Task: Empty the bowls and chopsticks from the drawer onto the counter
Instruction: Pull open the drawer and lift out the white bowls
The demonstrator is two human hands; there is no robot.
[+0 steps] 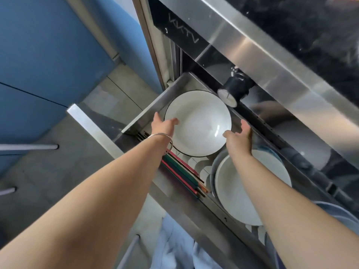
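near bowl [250, 189] under right forearm [272, 191]

A home kitchen: a pulled-out steel drawer [147, 111] at centre holds white bowls [200, 121] and chopsticks [182, 175], with blue cabinets [38, 55] at left.

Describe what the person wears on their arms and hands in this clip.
Both forearms are bare, with no sleeves in view. The left wrist carries a thin silver bangle, a plain round band with no visible markings. The left hand and right hand have no gloves, and no rings or watch are visible. Pale blue clothing shows below the arms.
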